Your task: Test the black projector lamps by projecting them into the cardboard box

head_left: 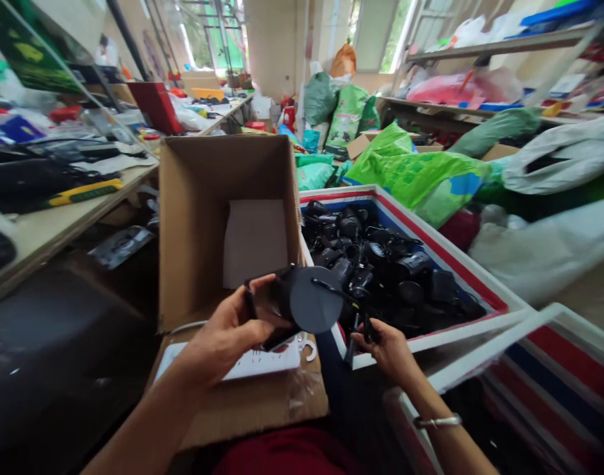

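Observation:
My left hand (pixel 225 340) is closed around a black device with a round, flat, dark grey end (pixel 316 300). The device is held up in front of an open cardboard box (pixel 171 231). A thin black cable (pixel 334 289) runs from it toward my right hand (pixel 393 353), whose fingers pinch dark cable ends. What exactly sits at those ends is too blurred to make out. Beside my right hand stands a white bin with a red and blue lining (pixel 484 316), filled with many similar black devices (pixel 376 251).
Below the device, a white power strip (pixel 270 361) lies on a cardboard flap (pixel 247 412). A cluttered workbench (pixel 84 211) runs along the left, with a yellow tool (pixel 87 192) on it. Green bags (pixel 411 168) are piled behind the bin. A second striped container (pixel 554 369) is at lower right.

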A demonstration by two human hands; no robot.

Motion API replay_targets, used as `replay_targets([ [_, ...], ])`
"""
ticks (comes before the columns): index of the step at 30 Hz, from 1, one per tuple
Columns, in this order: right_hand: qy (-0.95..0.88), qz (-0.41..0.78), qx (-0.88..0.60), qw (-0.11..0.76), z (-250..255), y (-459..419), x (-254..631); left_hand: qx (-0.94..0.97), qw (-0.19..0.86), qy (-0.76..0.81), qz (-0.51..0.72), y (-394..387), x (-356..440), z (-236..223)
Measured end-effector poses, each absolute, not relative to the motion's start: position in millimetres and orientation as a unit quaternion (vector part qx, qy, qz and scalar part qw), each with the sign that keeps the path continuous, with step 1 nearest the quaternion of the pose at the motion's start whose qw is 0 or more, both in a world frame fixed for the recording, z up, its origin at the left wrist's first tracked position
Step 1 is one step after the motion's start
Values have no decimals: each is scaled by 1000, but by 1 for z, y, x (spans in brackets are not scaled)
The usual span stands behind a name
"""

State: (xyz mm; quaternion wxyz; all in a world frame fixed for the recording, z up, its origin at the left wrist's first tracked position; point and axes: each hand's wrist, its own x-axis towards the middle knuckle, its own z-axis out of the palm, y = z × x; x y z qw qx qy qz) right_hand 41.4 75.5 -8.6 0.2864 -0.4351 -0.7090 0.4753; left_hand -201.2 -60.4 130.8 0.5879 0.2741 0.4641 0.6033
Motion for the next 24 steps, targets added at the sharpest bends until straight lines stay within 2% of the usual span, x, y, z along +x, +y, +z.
replay_targets([
  [3,-710,513,-402,266,2,79,23,260,542,482,637,-84,-230,132],
  [9,-743,548,-308,230,-7,57,-54,211,530,478,667,-125,-261,112],
  [14,-803,486,-266,218,-17,42,-86,171,516,490,682,-145,-272,98],
  [24,-879,371,-210,214,-9,35,-96,134,512,471,706,-147,-281,77],
])
